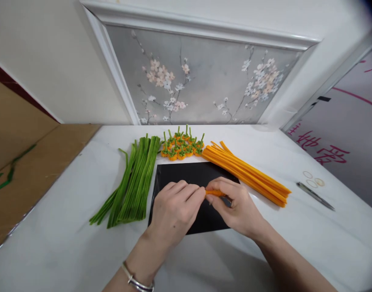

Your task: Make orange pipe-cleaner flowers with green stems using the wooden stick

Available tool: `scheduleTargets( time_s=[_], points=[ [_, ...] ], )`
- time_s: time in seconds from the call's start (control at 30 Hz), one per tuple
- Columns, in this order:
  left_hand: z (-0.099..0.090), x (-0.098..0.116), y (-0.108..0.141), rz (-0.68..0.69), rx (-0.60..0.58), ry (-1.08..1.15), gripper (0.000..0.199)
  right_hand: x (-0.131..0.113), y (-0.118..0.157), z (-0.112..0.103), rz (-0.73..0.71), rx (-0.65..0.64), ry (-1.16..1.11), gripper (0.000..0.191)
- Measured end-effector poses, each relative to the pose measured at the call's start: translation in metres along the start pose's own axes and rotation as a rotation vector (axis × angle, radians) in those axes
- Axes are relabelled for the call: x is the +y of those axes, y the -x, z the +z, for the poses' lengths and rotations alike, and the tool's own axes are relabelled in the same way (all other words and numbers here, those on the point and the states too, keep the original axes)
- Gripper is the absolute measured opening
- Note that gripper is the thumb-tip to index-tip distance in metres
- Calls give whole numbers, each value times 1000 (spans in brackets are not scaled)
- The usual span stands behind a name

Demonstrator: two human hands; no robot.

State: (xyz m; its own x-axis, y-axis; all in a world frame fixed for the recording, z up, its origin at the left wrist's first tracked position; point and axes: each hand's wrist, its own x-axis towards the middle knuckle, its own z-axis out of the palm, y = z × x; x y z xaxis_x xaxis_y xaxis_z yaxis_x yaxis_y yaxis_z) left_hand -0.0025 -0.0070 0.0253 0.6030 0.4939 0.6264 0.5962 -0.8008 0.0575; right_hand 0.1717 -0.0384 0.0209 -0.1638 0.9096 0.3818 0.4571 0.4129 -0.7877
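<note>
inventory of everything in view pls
mat: one, black, centre
orange piece: one, orange, above mat
green stems: one bundle, green, left
orange stems: one bundle, orange, right
small pieces: several, orange-green, behind mat
pointed tool: one, silver, right
rings: three, pale, beside tool
table: one, white, beneath
floral panel: one, grey, behind table
wall: one, white, background
writing board: one, pale, right
brown board: one, brown, left
green strips: several, green, on brown board
bracelet: one, silver, bottom
left hand: one, bare, centre
right hand: one, bare, centre
</note>
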Motion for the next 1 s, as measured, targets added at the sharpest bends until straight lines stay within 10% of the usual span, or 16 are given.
scheduleTargets(
  time_s=[1.0],
  points=[
    [9,3,3,-76,47,37,15,4,-1,-2,85,-25,-39,15]
  ],
)
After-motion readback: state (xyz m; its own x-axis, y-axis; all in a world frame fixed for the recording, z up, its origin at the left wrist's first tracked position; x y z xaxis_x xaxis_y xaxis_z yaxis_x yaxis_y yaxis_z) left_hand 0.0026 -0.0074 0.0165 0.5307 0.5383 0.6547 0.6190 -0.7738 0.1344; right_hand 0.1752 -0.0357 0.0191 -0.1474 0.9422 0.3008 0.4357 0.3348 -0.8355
